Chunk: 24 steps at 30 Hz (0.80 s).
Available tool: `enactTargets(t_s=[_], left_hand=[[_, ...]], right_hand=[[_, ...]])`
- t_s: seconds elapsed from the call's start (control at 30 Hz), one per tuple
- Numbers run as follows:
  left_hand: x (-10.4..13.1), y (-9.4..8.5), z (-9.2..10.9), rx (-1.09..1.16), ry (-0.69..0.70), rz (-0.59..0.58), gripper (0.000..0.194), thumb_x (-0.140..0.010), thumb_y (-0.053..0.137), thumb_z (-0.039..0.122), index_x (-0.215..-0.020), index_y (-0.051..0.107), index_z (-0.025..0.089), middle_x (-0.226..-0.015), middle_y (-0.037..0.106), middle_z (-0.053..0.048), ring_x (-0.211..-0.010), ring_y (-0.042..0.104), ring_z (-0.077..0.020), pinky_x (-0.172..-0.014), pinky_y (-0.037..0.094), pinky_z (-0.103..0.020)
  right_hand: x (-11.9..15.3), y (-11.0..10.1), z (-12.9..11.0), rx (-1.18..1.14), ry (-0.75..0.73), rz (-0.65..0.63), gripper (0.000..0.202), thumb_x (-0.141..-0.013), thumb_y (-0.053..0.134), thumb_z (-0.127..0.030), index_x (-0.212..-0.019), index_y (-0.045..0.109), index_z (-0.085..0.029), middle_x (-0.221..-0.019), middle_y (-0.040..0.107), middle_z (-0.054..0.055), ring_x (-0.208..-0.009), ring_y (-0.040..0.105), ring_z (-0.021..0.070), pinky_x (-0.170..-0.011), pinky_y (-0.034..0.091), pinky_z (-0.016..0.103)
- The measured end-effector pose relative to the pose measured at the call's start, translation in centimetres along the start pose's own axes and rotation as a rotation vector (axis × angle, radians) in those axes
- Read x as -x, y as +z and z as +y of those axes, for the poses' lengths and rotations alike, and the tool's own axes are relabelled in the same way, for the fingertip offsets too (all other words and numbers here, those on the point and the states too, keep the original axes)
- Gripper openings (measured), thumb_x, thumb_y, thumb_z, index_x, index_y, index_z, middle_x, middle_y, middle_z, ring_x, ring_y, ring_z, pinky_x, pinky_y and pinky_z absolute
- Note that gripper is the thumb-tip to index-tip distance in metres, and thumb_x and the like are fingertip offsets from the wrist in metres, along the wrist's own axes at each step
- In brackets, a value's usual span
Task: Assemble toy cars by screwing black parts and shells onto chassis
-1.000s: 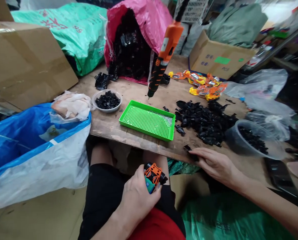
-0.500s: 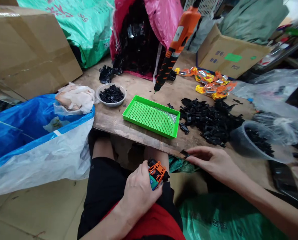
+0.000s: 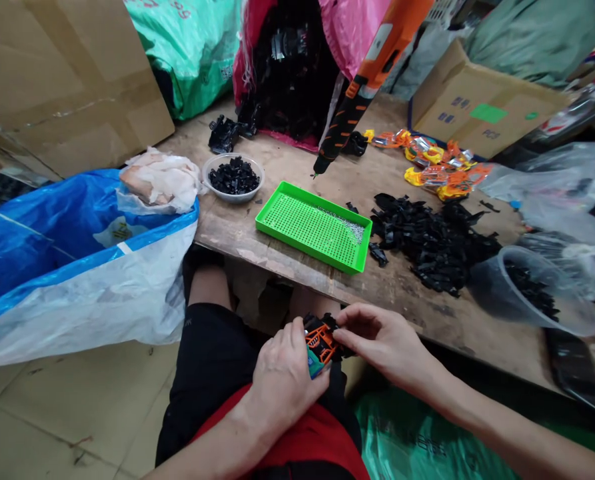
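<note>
My left hand (image 3: 286, 363) is wrapped round a small toy vehicle (image 3: 321, 341) with an orange frame, black parts and a teal side, held above my lap. At its right end, my right hand (image 3: 377, 340) pinches a small black piece (image 3: 338, 328) against the toy; the fingertips partly hide it. On the table beyond lies a green perforated tray (image 3: 310, 247) with small silver screws (image 3: 354, 230) gathered at its right side. An orange and black electric screwdriver (image 3: 354, 100) hangs tip down above the tray's far side.
Black parts (image 3: 432, 243) are heaped right of the tray, beside a tipped clear tub (image 3: 532, 287). A bowl of black pieces (image 3: 233, 180) stands left. Orange and yellow parts (image 3: 440, 167) lie farther back. A blue-lined sack (image 3: 87, 247) is at the left, below a cardboard box (image 3: 77, 87).
My right hand has moved left from the table edge to the toy, bringing the small black piece against it. My left hand still holds the toy. The view has shifted slightly.
</note>
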<state>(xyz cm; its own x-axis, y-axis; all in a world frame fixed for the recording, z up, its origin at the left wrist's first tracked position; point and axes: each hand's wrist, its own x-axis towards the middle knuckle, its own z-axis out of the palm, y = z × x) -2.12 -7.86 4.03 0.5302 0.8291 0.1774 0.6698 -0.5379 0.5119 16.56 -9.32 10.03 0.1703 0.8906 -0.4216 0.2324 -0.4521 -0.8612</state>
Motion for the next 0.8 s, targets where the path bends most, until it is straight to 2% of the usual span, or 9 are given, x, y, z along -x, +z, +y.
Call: enactTargets(t_s=[0.13, 0.3, 0.43, 0.6, 0.8], left_hand=[[0.1, 0.2, 0.0, -0.022, 0.015, -0.002, 0.068, -0.069, 0.077, 0.029, -0.127, 0.054, 0.0, -0.104, 0.073, -0.017, -0.09, 0.073, -0.0297, -0.08, 0.063, -0.042], [0.2, 0.2, 0.0, -0.057, 0.049, 0.007, 0.069, -0.069, 0.076, 0.029, -0.127, 0.054, -0.002, -0.106, 0.072, -0.02, -0.091, 0.072, -0.0306, -0.079, 0.064, -0.043], [0.3, 0.1, 0.0, -0.064, 0.045, 0.025, 0.067, -0.07, 0.075, 0.029, -0.126, 0.055, -0.002, -0.105, 0.072, -0.019, -0.091, 0.072, -0.0307, -0.079, 0.063, -0.043], [0.5, 0.1, 0.0, -0.07, 0.031, 0.049, 0.067, -0.07, 0.073, 0.029, -0.126, 0.055, -0.002, -0.105, 0.072, -0.019, -0.091, 0.072, -0.0308, -0.078, 0.063, -0.044], [0.8, 0.0, 0.1, -0.077, 0.043, 0.04, 0.069, -0.068, 0.073, 0.029, -0.127, 0.055, -0.002, -0.108, 0.072, -0.019, -0.092, 0.072, -0.0309, -0.079, 0.063, -0.044]], right_hand=[[0.0, 0.1, 0.1, 0.171, -0.032, -0.018, 0.022, -0.078, 0.07, -0.04, -0.087, 0.068, -0.02, -0.079, 0.072, 0.004, -0.07, 0.067, 0.0181, -0.066, 0.057, 0.03], [-0.2, 0.5, -0.6, 0.364, -0.049, 0.041, 0.015, -0.074, 0.066, -0.035, -0.079, 0.064, -0.02, -0.075, 0.068, 0.002, -0.067, 0.061, 0.0158, -0.06, 0.05, 0.027], [-0.6, 0.8, -0.5, 0.267, 0.046, 0.004, 0.017, -0.071, 0.065, -0.034, -0.08, 0.058, -0.021, -0.072, 0.064, -0.001, -0.059, 0.057, 0.0127, -0.052, 0.046, 0.025], [-1.0, 0.8, -0.4, 0.133, 0.114, -0.032, 0.02, -0.066, 0.069, -0.03, -0.077, 0.055, -0.021, -0.067, 0.063, -0.002, -0.057, 0.058, 0.0116, -0.051, 0.048, 0.023], [-1.0, 0.9, -1.2, 0.151, 0.153, -0.013, 0.019, -0.06, 0.07, -0.027, -0.072, 0.057, -0.02, -0.061, 0.065, -0.003, -0.053, 0.06, 0.0114, -0.049, 0.048, 0.023]])
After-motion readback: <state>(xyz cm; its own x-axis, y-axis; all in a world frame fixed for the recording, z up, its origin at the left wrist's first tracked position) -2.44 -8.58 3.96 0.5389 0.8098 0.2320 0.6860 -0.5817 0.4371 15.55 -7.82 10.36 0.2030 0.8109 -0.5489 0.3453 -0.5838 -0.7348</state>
